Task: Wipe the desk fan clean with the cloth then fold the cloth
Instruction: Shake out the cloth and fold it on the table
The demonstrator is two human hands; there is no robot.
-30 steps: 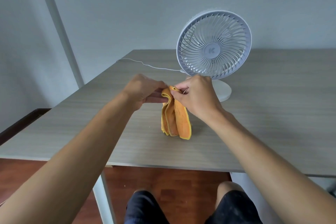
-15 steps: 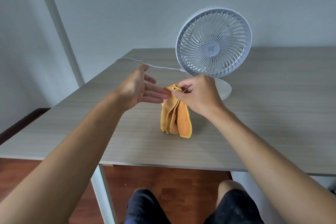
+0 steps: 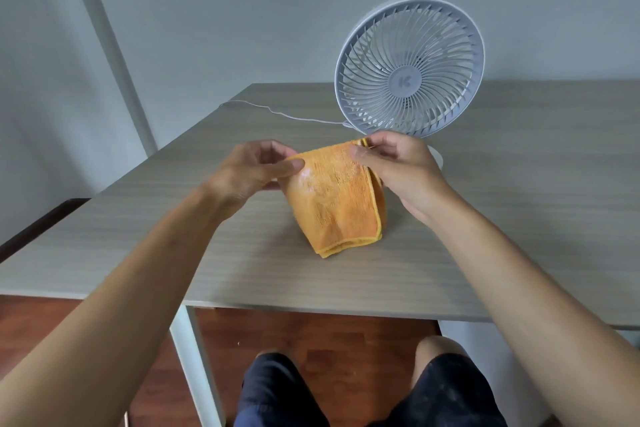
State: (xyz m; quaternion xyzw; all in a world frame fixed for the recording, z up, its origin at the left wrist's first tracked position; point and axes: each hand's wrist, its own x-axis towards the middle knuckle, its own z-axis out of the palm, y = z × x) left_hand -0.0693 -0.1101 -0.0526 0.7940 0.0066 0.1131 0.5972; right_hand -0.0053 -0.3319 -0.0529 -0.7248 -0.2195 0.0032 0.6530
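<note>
Mid-frame, above the bench point(image 3: 519, 218): my left hand point(image 3: 249, 172) and right hand point(image 3: 398, 166) fingers pinch the orange microfibre cloth point(image 3: 337, 198) by its top corners. Keep edges aligned, tension even, before folding.

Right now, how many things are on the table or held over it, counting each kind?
Desk fan: 1
White cord: 1
Orange cloth, pinched by the left hand and right hand: 1
Total: 3
</note>
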